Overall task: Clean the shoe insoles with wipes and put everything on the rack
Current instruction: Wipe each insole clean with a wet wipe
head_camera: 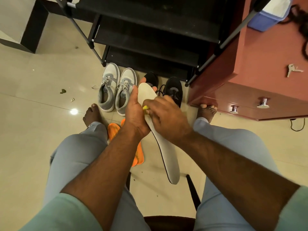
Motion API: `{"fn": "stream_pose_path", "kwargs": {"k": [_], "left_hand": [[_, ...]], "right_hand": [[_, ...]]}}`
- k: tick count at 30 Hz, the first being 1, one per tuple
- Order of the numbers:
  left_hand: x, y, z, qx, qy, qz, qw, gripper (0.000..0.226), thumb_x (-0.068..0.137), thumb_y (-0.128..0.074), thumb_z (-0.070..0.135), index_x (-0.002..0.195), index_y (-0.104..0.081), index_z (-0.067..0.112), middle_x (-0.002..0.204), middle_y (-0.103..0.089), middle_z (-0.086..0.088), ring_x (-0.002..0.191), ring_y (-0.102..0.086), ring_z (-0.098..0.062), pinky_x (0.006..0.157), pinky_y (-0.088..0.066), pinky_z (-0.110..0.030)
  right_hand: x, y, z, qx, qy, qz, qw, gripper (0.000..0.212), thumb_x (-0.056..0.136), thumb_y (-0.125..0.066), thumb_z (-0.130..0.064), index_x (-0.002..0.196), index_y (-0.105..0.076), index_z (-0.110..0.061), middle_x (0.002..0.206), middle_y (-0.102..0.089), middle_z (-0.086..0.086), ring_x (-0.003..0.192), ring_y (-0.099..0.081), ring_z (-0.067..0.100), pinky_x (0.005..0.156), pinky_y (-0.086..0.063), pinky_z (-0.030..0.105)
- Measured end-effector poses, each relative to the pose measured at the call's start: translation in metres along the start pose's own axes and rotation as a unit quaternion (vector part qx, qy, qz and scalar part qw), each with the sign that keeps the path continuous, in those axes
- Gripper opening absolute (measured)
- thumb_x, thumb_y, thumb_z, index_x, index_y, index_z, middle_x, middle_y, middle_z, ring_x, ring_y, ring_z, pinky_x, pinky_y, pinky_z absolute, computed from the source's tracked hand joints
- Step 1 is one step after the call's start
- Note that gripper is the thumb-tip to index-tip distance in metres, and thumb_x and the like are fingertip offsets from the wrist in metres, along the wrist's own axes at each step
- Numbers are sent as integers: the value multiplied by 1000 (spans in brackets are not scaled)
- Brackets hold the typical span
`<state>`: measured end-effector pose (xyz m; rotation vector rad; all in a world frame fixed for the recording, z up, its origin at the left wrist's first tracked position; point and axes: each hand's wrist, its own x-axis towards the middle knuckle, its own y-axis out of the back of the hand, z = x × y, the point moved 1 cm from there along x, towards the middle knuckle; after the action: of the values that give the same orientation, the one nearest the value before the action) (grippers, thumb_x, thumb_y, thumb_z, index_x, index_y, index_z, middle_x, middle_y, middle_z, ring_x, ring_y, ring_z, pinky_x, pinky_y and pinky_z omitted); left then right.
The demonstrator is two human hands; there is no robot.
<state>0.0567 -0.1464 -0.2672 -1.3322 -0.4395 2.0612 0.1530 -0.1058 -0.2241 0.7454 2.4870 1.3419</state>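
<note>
Insole [164, 144] gripped near toe by left hand [135, 112]; right hand [166, 117] fingers curled, pinching yellow wipe [146, 107] onto it.

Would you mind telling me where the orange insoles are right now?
In the head view the orange insoles lie on the floor between the person's legs, partly hidden under the left forearm, just behind the grey sneakers.

White insole [160, 135], yellow wipe [146, 107] atop
</note>
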Motion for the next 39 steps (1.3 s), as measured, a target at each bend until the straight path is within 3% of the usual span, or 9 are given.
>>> {"fn": "stream_pose_path", "kwargs": {"k": [6,10,13,16,19,23,26,33,39], "left_hand": [[2,0,-2,14,-10,52,999,55,100,-36,60,143,-50,28,113,-63,-4,104,-60,-25,102,-47,-51],[2,1,0,1,-31,42,999,58,101,-30,60,146,-46,28,108,-61,-3,90,-63,-23,73,-59,-36],[-3,-3,3,-28,-39,34,998,54,101,-27,60,144,-47,34,111,-60,-3,93,-59,-27,77,-57,-38],[-4,-6,2,-22,-35,31,999,56,100,-26,62,146,-45,35,117,-61,-1,101,-60,-27,85,-55,-41],[-2,-3,2,-12,-50,45,998,59,98,-23,68,142,-48,38,114,-63,0,116,-56,-32,101,-47,-48],[-6,-5,7,-21,-50,54,997,72,94,-18,73,145,-45,30,109,-65,-3,105,-62,-27,84,-54,-41],[-8,-6,8,-9,-57,73,996,75,95,-19,73,145,-46,23,108,-68,-5,106,-65,-28,87,-54,-43],[-8,-4,9,-20,-59,54,997,69,95,-20,73,126,-59,24,119,-65,-2,117,-61,-27,93,-50,-42],[-12,-5,5,-20,-91,22,995,67,94,-31,70,119,-63,16,112,-67,-10,103,-65,-26,92,-50,-40]], "right_hand": [[13,-5,32,-68,-200,-83,974,32,97,-44,-21,128,-50,-16,125,-56,6,115,-47,24,97,-38,34],[-1,-4,1,-6,-71,-18,997,27,93,-45,-14,116,-60,-10,108,-63,11,100,-54,28,86,-45,38],[-6,-6,-5,-1,-27,22,999,24,90,-48,-13,107,-63,-7,97,-65,12,88,-58,29,75,-51,39],[0,-13,20,13,-166,0,986,28,96,-44,-17,119,-59,-11,111,-63,10,103,-55,26,88,-46,38],[3,-16,34,38,-231,-1,972,23,96,-46,-18,113,-61,-13,108,-63,7,101,-55,23,85,-43,32],[-4,-9,3,79,-118,33,989,22,93,-49,-14,110,-63,-10,104,-64,8,97,-55,24,84,-43,34],[-11,-8,-9,71,-37,36,996,21,89,-51,-13,105,-65,-8,98,-66,10,91,-57,27,82,-45,36],[-2,-17,35,152,-310,-14,939,19,99,-46,-23,111,-55,-13,104,-60,6,95,-55,20,74,-37,26],[5,-15,24,234,-352,51,905,17,99,-46,-23,112,-51,-14,93,-57,-2,84,-54,13,73,-43,28]]}}
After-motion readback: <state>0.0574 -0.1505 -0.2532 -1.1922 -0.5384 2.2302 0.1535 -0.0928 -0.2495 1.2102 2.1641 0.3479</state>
